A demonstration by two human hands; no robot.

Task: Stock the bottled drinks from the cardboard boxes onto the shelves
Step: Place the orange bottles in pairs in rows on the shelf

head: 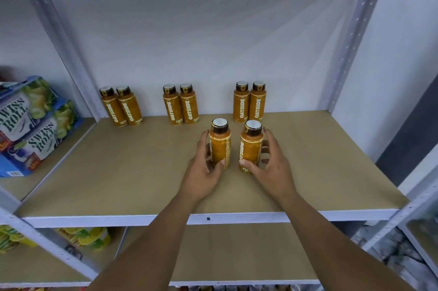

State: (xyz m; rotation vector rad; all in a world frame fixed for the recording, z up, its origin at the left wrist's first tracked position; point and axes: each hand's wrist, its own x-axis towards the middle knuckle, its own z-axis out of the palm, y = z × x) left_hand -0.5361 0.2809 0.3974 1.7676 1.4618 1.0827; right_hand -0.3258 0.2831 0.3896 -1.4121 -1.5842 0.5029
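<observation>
Two orange Oatside bottles with brown caps stand upright on the tan shelf board, in front of the back row. My left hand curls round the left bottle, thumb on its front. My right hand curls round the right bottle, fingers behind it and thumb at its base. Along the back wall stand three pairs of the same bottles: a left pair, a middle pair and a right pair. No cardboard box is in view.
Grey metal uprights frame the shelf bay on both sides. Blue Swiss Roll cartons are stacked on the neighbouring shelf to the left. A lower shelf lies under my arms, with yellow-green packets at its left.
</observation>
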